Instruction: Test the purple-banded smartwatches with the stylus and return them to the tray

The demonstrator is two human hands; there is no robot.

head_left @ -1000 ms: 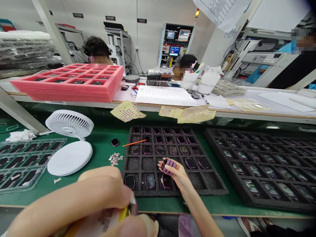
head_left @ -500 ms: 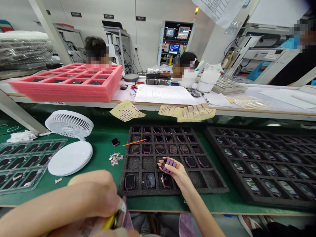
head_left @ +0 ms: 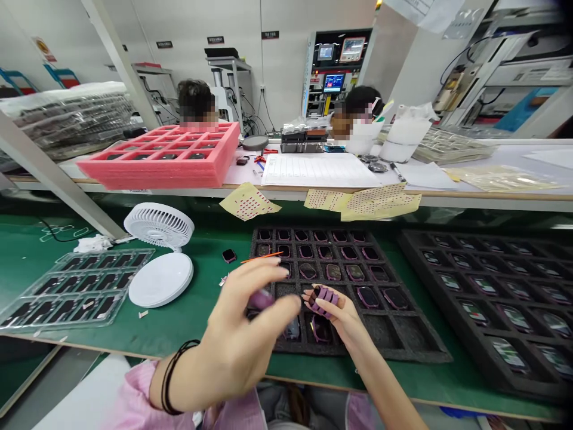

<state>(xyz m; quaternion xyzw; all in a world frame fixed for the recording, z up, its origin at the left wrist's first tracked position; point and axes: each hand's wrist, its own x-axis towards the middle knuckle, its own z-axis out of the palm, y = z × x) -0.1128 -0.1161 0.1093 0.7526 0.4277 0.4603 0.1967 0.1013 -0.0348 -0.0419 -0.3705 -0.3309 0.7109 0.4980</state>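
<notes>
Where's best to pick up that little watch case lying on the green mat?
Pinch the watch case by its opposite edges from straight above: it lies flat on the green mat, apart from the black foam tray, leaving room on every side.

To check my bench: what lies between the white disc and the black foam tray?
Head view: a small black watch on the green mat, beside the left hand.

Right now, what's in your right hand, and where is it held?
A dark, purple-banded piece, its exact kind unclear, held across the fingers of the right hand.
</notes>
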